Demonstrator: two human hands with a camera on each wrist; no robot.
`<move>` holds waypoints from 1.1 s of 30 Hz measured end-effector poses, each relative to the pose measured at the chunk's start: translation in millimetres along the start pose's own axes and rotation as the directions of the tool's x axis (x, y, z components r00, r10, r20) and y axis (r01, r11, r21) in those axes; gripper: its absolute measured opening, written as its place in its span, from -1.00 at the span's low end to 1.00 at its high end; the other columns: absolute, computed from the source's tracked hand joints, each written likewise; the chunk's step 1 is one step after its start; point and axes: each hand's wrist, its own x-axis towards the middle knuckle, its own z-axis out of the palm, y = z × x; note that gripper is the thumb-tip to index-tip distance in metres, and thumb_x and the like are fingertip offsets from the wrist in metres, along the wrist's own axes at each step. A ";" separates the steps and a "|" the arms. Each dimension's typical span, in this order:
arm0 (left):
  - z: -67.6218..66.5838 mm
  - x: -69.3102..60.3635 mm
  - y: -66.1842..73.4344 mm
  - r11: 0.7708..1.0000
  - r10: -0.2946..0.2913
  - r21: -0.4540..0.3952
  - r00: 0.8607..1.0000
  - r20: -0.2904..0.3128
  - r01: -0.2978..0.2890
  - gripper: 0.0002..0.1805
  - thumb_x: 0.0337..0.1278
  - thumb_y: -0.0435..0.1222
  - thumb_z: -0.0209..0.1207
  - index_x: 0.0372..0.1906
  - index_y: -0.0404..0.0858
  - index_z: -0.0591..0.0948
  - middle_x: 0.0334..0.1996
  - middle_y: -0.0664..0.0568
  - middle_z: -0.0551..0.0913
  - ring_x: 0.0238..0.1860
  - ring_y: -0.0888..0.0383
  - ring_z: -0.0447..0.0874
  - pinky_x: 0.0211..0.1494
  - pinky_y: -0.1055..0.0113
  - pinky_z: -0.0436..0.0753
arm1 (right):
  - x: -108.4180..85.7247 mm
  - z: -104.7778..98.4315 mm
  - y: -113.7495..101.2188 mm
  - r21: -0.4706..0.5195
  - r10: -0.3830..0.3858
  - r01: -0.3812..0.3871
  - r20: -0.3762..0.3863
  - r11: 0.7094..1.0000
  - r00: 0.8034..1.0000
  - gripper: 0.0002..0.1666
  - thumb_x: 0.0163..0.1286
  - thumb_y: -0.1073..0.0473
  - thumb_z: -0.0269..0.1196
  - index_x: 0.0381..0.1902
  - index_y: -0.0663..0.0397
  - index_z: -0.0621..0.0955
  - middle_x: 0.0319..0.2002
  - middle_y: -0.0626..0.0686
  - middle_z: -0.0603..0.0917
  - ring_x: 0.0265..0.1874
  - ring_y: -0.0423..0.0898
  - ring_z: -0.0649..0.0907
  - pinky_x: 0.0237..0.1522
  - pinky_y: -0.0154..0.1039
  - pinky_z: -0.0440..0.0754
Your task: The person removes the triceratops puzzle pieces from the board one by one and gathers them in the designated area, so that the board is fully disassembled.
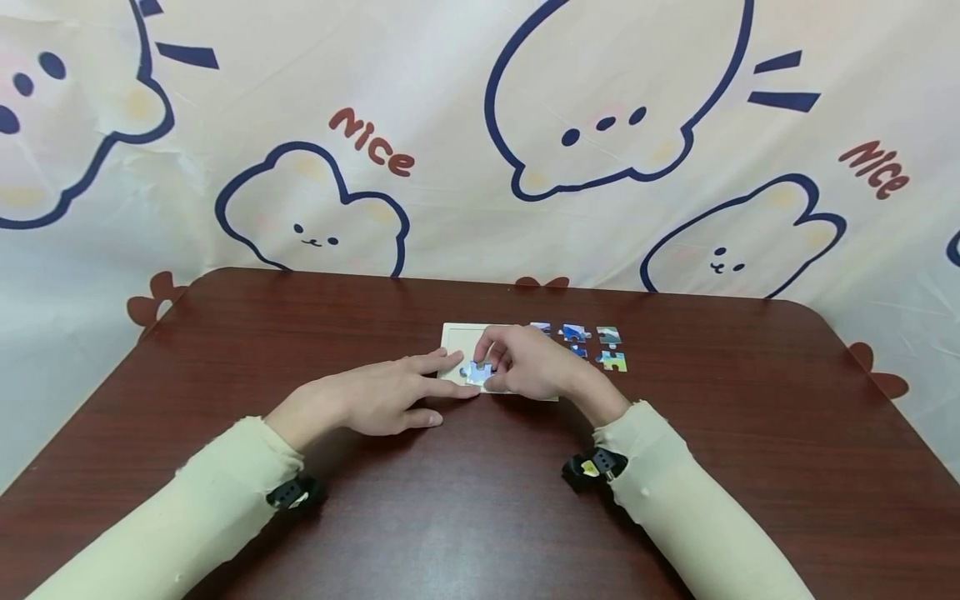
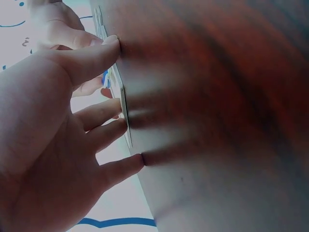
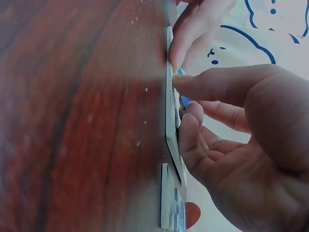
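A light-coloured puzzle frame board lies flat on the table. On its near left part is a light blue jigsaw piece, and my right hand pinches this between thumb and curled index finger. In the right wrist view the blue of a piece shows between the fingers. My left hand spreads its fairly straight fingers at the board's left side; some fingertips touch the board, while the thumb reaches its near edge. The right hand covers much of the board's right part.
Several loose jigsaw pieces lie right of the board, among them a blue one, a pale one and a green one. The dark brown table meets a cartoon-printed curtain at the back.
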 end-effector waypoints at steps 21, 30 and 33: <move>0.9 -0.1 0.7 1.000 -0.015 0.004 1.000 -0.006 0.015 -0.46 0.56 -0.17 0.21 0.54 0.08 0.50 0.69 -0.17 0.20 0.71 -0.20 0.14 0.62 -0.19 0.38 | -1.0 2.4 -0.6 0.035 -0.087 0.087 -0.002 0.996 0.996 -0.73 0.26 0.09 0.59 -0.14 -0.03 0.75 -0.34 -0.07 0.73 -0.34 -0.16 0.66 -0.20 -0.26 0.66; 1.3 -0.4 0.5 1.000 -0.007 0.009 1.000 -0.012 0.007 -0.47 0.55 -0.17 0.22 0.53 0.05 0.52 0.69 -0.18 0.21 0.70 -0.21 0.16 0.60 -0.19 0.41 | -0.4 2.9 -2.5 0.070 -0.049 0.047 0.023 0.996 0.999 -0.72 0.26 0.12 0.59 -0.11 -0.04 0.75 -0.28 -0.03 0.74 -0.27 -0.13 0.66 -0.15 -0.26 0.65; 1.7 -0.3 0.0 1.000 -0.002 0.011 1.000 -0.015 0.002 -0.48 0.55 -0.17 0.22 0.51 0.06 0.54 0.69 -0.17 0.21 0.70 -0.21 0.16 0.60 -0.19 0.41 | 0.2 2.7 -1.8 0.085 -0.020 0.017 0.030 0.996 0.999 -0.66 0.23 0.14 0.60 -0.07 -0.02 0.74 -0.24 0.00 0.73 -0.25 -0.11 0.65 -0.16 -0.25 0.64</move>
